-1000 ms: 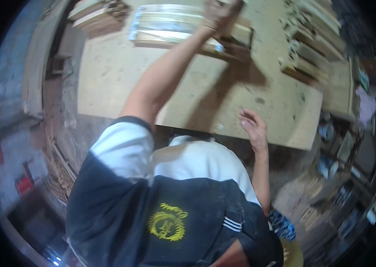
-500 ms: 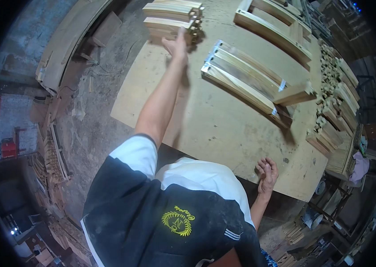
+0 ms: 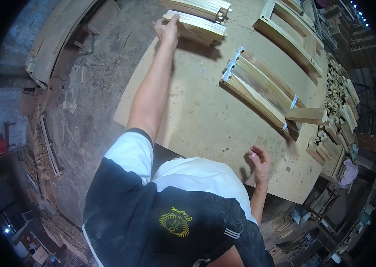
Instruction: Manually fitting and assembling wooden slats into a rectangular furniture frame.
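Note:
Near the far left edge of the tabletop, my left hand (image 3: 166,31) grips the left end of a stack of light wooden slats (image 3: 197,26), its thumb on top. Which of the slats it holds I cannot tell. A second stack of slats (image 3: 199,6) with notched right ends lies just beyond. Over the near edge, my right hand (image 3: 259,164) hovers with fingers half curled and nothing in it. In front of it lies a group of long wooden pieces (image 3: 259,86) with pale bluish marks near both ends; a short wooden block (image 3: 306,115) rests across their right end.
The plywood tabletop (image 3: 197,120) carries a wooden frame (image 3: 286,31) at the far right. Many small wood pieces (image 3: 337,89) are piled along its right side, near a pink cloth (image 3: 348,172). Concrete floor (image 3: 90,89) lies to the left, with a curved wooden panel (image 3: 56,40) beyond.
My left hand has shifted to the left end of the near slat stack. My right hand has risen slightly farther over the tabletop. The whole view has shifted a little.

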Demonstrator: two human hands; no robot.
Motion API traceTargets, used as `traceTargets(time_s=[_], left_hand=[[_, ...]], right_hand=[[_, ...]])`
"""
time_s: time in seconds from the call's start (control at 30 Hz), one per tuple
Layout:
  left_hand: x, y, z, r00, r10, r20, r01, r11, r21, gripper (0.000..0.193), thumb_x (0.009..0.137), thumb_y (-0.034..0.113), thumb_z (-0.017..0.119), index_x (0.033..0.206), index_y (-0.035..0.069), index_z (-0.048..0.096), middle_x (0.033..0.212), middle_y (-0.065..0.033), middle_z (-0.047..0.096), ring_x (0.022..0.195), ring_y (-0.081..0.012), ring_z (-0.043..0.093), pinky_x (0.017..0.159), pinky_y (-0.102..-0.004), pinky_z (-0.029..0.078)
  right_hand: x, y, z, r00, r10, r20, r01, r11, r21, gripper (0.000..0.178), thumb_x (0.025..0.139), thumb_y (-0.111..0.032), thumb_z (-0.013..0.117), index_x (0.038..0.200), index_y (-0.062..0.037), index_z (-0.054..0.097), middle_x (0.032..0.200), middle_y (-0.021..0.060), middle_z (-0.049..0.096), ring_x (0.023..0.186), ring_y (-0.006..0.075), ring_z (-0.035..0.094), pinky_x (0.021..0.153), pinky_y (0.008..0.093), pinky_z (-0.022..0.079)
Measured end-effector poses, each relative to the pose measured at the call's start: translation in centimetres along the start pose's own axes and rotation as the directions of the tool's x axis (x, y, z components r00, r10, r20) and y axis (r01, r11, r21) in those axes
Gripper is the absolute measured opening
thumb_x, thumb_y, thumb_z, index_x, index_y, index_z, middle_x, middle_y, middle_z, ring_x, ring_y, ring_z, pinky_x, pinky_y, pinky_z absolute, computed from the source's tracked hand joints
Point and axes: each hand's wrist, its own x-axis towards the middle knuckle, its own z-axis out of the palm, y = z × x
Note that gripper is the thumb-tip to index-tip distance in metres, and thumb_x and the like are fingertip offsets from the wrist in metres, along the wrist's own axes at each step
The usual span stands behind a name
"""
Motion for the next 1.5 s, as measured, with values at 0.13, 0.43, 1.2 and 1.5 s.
traceTargets(time_s=[0.13,0.43,1.2,1.5], left_hand=[[-3.2,-0.4,1.4,0.994,0.11,-0.015,-0.109,0.935,-0.338,0.033,0.076,0.014,0.082,0.098,0.0,0.063,0.091,-0.0065,0.066,0.076,-0.015,0.061,0.057,-0.0359,0.055],[-16.3,14.1,1.9,0.53,0.787,0.316,-0.739,0.611,-0.283,0.035,0.074,0.018,0.078,0.106,0.006,0.071,0.09,-0.0163,0.067,0.086,-0.0314,0.066,0.074,-0.038,0.054],[-17.8,10.8,7.1,0.392,0.874,0.286,-0.588,0.477,-0.653,0.013,0.074,0.007,0.067,0.083,0.003,0.06,0.066,-0.0092,0.051,0.059,-0.0254,0.052,0.057,-0.0362,0.044],[-17.1,11.7,6.2,0.407,0.738,0.538,-0.576,0.665,-0.476,0.022,0.075,0.013,0.073,0.092,0.001,0.067,0.075,-0.0151,0.059,0.068,-0.032,0.059,0.062,-0.0405,0.048]], right_hand=[[3.3,-3.6,1.5,0.997,-0.043,0.059,0.047,0.997,-0.069,0.048,0.085,-0.02,0.076,0.124,0.0027,0.06,0.117,0.0132,0.065,0.107,0.0208,0.063,0.098,0.0348,0.049],[20.7,-16.8,11.9,0.819,-0.561,0.121,0.508,0.61,-0.608,0.073,0.075,-0.025,0.083,0.137,-0.0026,0.052,0.116,0.0189,0.066,0.106,0.0283,0.064,0.095,0.0359,0.05],[28.2,-9.8,12.0,0.614,-0.694,0.375,0.786,0.5,-0.363,0.045,0.087,-0.008,0.072,0.128,-0.0032,0.054,0.127,0.0093,0.059,0.119,0.0217,0.058,0.101,0.0361,0.047],[27.6,-9.9,12.7,0.869,-0.375,0.324,0.494,0.705,-0.508,0.083,0.08,-0.023,0.078,0.146,-0.0061,0.031,0.136,0.0215,0.052,0.125,0.0333,0.052,0.103,0.0409,0.044]])
